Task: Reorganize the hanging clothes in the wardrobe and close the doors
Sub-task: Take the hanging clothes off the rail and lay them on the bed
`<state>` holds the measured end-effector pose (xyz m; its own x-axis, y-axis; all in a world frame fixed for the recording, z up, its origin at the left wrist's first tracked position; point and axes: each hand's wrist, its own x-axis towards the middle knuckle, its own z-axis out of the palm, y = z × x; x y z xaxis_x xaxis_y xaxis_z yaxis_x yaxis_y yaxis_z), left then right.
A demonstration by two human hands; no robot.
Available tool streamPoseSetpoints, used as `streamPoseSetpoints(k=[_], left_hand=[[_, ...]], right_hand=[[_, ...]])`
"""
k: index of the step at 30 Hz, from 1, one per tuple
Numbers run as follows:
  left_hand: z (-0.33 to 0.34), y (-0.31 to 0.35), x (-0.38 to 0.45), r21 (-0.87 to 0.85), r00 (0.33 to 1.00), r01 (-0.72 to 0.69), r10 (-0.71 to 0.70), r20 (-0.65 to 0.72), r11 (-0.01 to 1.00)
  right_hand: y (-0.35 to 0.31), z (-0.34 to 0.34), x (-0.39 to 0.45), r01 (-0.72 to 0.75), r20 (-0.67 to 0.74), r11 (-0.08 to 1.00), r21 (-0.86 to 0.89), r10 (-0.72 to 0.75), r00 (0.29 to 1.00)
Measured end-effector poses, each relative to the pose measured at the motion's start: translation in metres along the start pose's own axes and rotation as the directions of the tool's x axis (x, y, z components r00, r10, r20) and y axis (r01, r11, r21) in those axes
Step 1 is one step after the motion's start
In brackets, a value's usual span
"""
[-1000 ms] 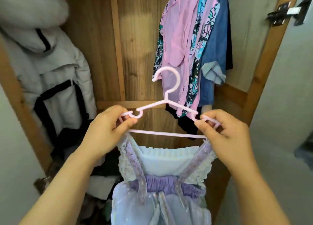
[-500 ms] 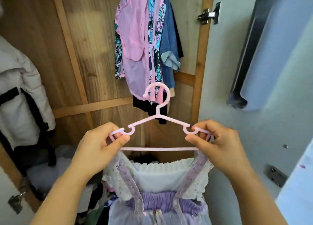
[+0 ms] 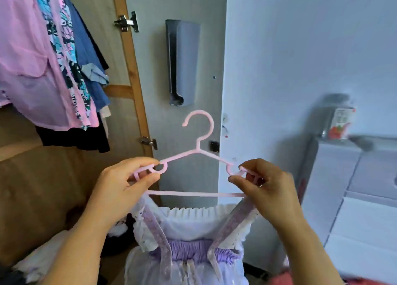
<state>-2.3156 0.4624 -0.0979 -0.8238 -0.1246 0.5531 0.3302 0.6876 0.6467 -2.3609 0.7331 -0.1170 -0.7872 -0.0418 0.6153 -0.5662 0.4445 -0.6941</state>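
I hold a pink plastic hanger (image 3: 199,151) upright in front of me, in front of the open wardrobe door. My left hand (image 3: 122,188) pinches its left shoulder end and my right hand (image 3: 266,188) pinches its right end. A small lilac and white dress (image 3: 189,241) hangs from the hanger by its sparkly straps, which run up under my fingers. Hanging clothes (image 3: 43,59), pink, floral, blue and black, fill the wardrobe at the upper left.
The open wardrobe door (image 3: 193,74) stands straight ahead with hinges (image 3: 126,23) on the wooden frame and a grey holder (image 3: 181,61) fixed to it. A white cabinet (image 3: 354,188) with a jar (image 3: 339,119) on top stands at the right. Piled clothes (image 3: 32,261) lie at the wardrobe bottom.
My view has swung right, from the wardrobe interior to the open door and the wall. Both hands keep the same grip on the hanger, which moved right with the dress.
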Motion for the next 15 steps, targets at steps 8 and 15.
streamPoseSetpoints(k=[8, 15], left_hand=[[0.065, 0.058, -0.017, -0.242, 0.956, -0.129, 0.185, 0.227, 0.962], [0.136, 0.127, -0.067, -0.432, 0.835, -0.129, 0.333, 0.438, 0.893]], right_hand=[[-0.007, -0.099, -0.088, -0.088, -0.271, 0.965, -0.248, 0.018, 0.963], [-0.024, -0.176, -0.202, -0.355, -0.503, 0.886, -0.300, 0.170, 0.848]])
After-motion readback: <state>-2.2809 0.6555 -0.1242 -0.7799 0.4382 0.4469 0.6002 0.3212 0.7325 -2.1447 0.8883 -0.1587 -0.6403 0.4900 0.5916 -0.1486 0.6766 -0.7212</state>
